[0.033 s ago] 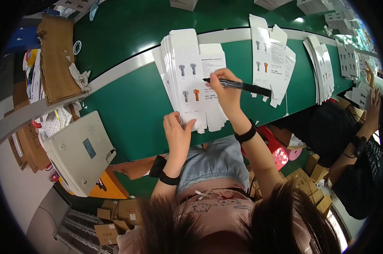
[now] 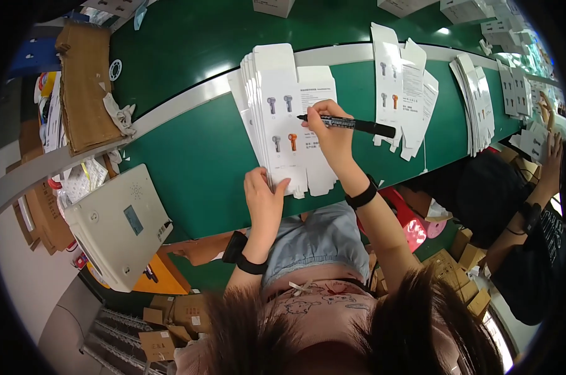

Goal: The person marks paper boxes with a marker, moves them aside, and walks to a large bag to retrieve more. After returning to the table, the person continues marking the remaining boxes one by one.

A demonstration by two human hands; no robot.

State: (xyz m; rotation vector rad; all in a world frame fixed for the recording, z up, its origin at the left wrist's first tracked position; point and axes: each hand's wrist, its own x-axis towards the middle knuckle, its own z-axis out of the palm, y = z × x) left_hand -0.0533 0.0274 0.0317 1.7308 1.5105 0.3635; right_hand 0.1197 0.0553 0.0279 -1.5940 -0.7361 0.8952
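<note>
A stack of flattened white cartons (image 2: 282,81), printed with small pictures of grey, purple and orange handheld devices, lies on the green worktop in front of me. My left hand (image 2: 264,195) grips the stack's near left corner, thumb on top and fingers at the side edge. In my right hand (image 2: 332,140) is a black marker pen (image 2: 364,126), pinched between thumb and fingers. Its uncapped tip points left, close over the top carton, beside the upper device pictures. Whether the tip touches the card I cannot tell.
More flattened cartons (image 2: 390,75) lie to the right, with another pile (image 2: 474,106) beyond. A beige device with a small screen (image 2: 123,228) stands at the left, near a brown cardboard piece (image 2: 89,87). At far right, a co-worker's hand (image 2: 553,153) is near white cartons.
The marker has tilted slightly toward level, its back end moving up and left, and my right hand has shifted a little left. The whole view has moved slightly.
</note>
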